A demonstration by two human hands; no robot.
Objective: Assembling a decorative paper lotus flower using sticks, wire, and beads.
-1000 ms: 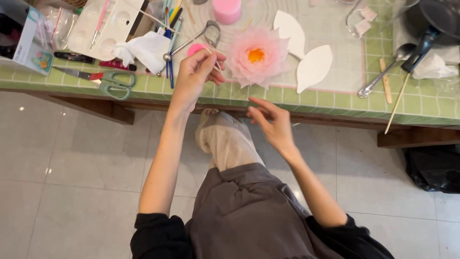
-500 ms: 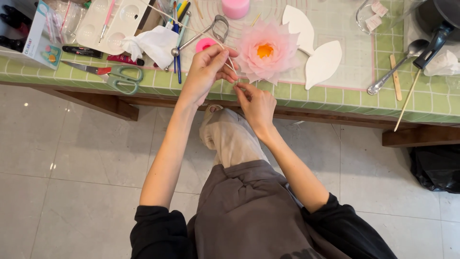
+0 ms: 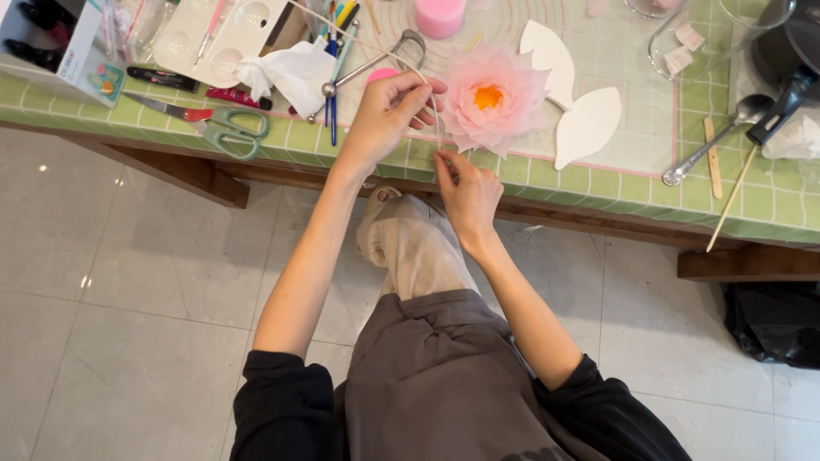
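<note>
A pink paper flower (image 3: pixel 491 98) with an orange centre lies on the green tiled table (image 3: pixel 598 183) near its front edge. Just left of it, my left hand (image 3: pixel 389 111) pinches a thin pale wire (image 3: pixel 436 119) that bends over my fingers and runs down. My right hand (image 3: pixel 465 192) sits below at the table edge, its fingertips closed on the lower end of the same wire. The two hands are a few centimetres apart. The wire's upper part stretches away towards the far left over the table.
Two white leaf-shaped cutouts (image 3: pixel 585 128) lie right of the flower. Green-handled scissors (image 3: pixel 226 128), a crumpled tissue (image 3: pixel 295 72), pens and a pink cup (image 3: pixel 440 15) are at the left and back. A spoon (image 3: pixel 713 145), a wooden stick (image 3: pixel 730 201) and a black pot (image 3: pixel 790 51) are at the right.
My right hand has risen from below the table edge to just under my left hand and closed on the wire. My left hand has stayed beside the flower.
</note>
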